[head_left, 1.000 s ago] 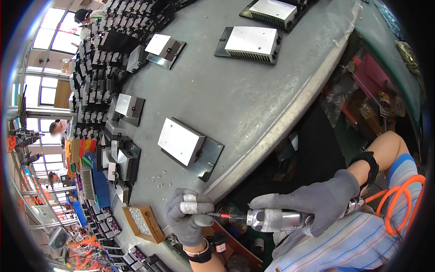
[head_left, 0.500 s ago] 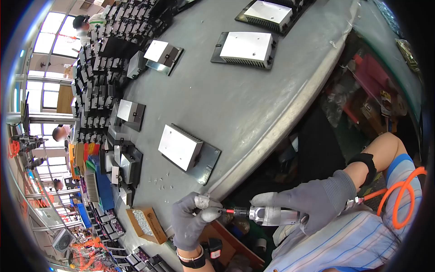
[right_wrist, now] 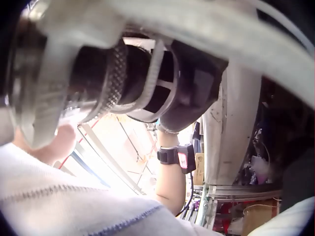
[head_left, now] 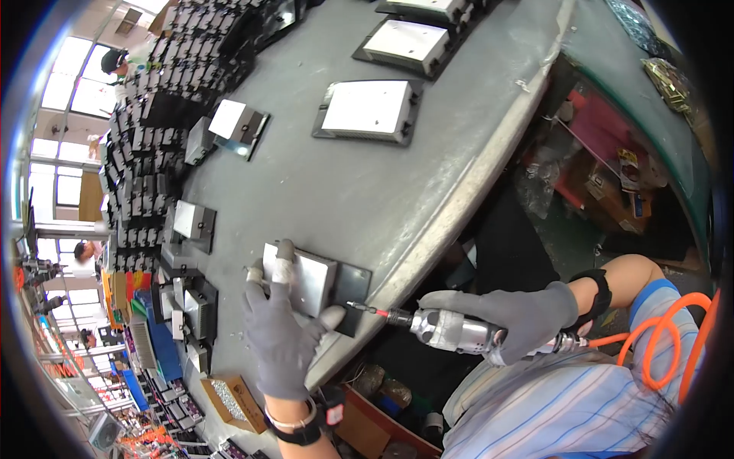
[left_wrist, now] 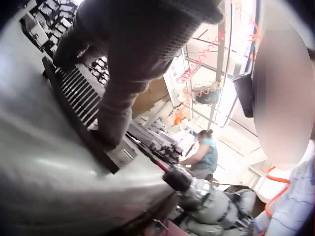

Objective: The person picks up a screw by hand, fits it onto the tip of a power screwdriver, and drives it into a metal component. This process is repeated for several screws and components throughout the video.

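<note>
In the head view, my gloved left hand (head_left: 279,336) grips a silver finned block (head_left: 312,284) on a dark metal plate (head_left: 353,284), fingers over its far side and thumb at the near side. Fins of the block (left_wrist: 78,96) show under my left hand (left_wrist: 133,54) in the left wrist view. My gloved right hand (head_left: 535,317) holds a silver power screwdriver (head_left: 451,330) level, its bit pointing at the plate's near edge. Whether the bit touches the plate I cannot tell. A blurred close-up of the tool (right_wrist: 88,83) fills the upper right wrist view.
Other finned blocks (head_left: 367,109) lie on plates farther along the grey table (head_left: 306,183). Rows of black parts (head_left: 145,183) line its left side. A cardboard box (head_left: 248,405) of small screws stands at lower left. An orange coiled hose (head_left: 650,329) runs from the tool.
My left hand has left the bit tip and moved up onto the block. The screwdriver has shifted slightly up and left, toward the plate. The head view has shifted too.
</note>
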`<state>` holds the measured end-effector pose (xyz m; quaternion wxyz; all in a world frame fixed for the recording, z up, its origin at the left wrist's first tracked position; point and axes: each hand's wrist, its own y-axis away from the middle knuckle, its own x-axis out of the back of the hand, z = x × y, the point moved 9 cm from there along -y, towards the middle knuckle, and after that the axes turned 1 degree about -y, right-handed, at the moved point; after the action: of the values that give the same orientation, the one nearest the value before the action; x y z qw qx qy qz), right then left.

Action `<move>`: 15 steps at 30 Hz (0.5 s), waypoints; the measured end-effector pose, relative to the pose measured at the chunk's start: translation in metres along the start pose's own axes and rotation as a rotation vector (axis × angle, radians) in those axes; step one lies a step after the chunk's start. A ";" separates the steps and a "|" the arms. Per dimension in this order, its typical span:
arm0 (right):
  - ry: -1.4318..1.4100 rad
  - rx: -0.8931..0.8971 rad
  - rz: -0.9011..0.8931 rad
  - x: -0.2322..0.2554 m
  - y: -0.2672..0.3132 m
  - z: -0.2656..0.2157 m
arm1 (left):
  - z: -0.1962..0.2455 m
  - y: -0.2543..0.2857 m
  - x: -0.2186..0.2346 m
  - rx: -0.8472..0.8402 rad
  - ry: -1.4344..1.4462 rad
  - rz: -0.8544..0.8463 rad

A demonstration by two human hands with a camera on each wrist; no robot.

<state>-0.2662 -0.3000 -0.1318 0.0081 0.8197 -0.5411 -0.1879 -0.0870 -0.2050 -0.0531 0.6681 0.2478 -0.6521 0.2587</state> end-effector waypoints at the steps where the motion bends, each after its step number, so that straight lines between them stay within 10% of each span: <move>1: -0.016 0.002 0.013 0.001 0.000 0.001 | 0.008 0.002 -0.001 0.031 0.026 -0.006; 15: -0.062 -0.005 0.029 0.002 -0.013 0.020 | 0.010 0.003 -0.005 0.048 0.070 0.018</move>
<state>-0.2605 -0.2931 -0.1535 -0.0039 0.8057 -0.5522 -0.2144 -0.0965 -0.2099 -0.0581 0.6821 0.2486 -0.6240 0.2890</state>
